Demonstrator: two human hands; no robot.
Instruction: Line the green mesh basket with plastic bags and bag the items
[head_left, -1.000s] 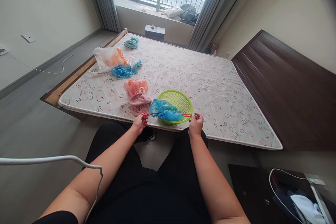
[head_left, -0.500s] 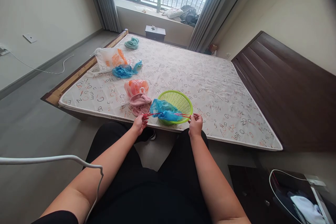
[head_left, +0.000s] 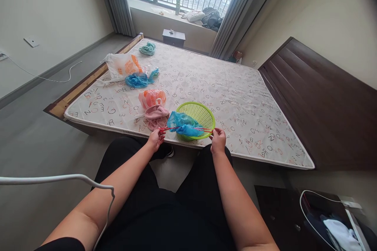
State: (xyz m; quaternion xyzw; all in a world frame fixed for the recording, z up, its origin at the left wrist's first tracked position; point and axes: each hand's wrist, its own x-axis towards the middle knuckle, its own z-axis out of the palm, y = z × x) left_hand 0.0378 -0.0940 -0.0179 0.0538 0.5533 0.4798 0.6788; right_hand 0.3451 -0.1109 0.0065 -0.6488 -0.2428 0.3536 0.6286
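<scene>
A blue plastic bag point(head_left: 186, 124) lies across the front of a green mesh basket point(head_left: 203, 115) at the near edge of the mattress. Red drawstrings point(head_left: 167, 128) run out from both sides of the bag and look pulled taut. My left hand point(head_left: 156, 139) pinches the string's left end, close to a pink cloth point(head_left: 157, 117). On the other side, my right hand point(head_left: 218, 140) grips the right end by the basket's rim. What sits inside the blue bag cannot be made out.
On the mattress point(head_left: 235, 98) lie an orange-red plastic bag point(head_left: 152, 97), another blue bag point(head_left: 138, 80), a white bag with orange print point(head_left: 122, 66) and a teal cloth point(head_left: 147, 49). A white cable point(head_left: 59, 179) hangs over my left forearm. A dark headboard point(head_left: 321, 102) stands right.
Both hands keep their hold on the red strings with hardly any movement. The whole view has shifted very slightly.
</scene>
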